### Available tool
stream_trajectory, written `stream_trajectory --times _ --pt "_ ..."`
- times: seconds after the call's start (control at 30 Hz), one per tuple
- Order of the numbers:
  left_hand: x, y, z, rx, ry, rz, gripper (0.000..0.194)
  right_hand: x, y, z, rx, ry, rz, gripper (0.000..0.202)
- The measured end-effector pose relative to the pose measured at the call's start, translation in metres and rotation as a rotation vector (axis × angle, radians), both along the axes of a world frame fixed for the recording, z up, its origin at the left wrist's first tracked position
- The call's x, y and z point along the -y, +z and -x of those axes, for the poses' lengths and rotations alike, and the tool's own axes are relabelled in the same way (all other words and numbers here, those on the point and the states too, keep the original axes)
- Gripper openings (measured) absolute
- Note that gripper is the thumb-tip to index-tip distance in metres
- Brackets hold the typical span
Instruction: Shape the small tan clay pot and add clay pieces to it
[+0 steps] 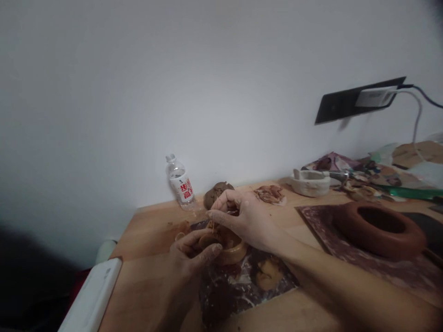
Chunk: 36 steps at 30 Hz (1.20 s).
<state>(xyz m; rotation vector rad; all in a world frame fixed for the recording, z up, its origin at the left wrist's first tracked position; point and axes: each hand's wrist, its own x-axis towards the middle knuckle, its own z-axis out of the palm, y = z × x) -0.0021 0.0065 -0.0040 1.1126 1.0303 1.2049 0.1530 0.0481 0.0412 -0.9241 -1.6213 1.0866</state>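
Pinching thin stick (213,227), right hand (247,221) grip; left hand (190,253) grip clasping small clay pot (230,249).

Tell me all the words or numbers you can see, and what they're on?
Water bottle: red characters on its white label, too blurred to read.
White plug on the black wall plate: faint marks, too small to read.
Nothing else carries any writing.
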Motion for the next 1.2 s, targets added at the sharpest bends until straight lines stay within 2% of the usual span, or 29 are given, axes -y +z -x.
stream_trajectory --times 0.23,0.47,0.7,0.87,1.03,1.2 --pt "0.0019 0.0012 -0.0012 0.015 0.028 0.007 0.021 0.0006 0.0016 0.0008 -0.017 -0.007 -0.002 0.017" --pt "0.0005 -0.0021 0.0017 0.022 -0.025 0.0 0.019 0.0005 -0.0003 0.0013 -0.02 -0.014 -0.016 0.015" --pt "0.0009 -0.0029 0.0019 -0.008 0.015 -0.025 0.019 -0.0006 -0.0031 0.0018 -0.017 0.002 0.004 0.015" --pt "0.0001 -0.0024 0.0025 -0.033 -0.01 -0.03 0.019 -0.0014 -0.0004 0.0017 -0.017 0.0 0.03 0.017" --pt "0.0026 0.0022 -0.0029 -0.02 0.0 -0.074 0.021 -0.0061 0.0 -0.0026 -0.137 0.029 0.083 0.018" --pt "0.0035 -0.0011 -0.0051 -0.169 0.107 -0.103 0.021 -0.0056 0.0014 -0.0034 -0.176 0.039 0.102 0.018"
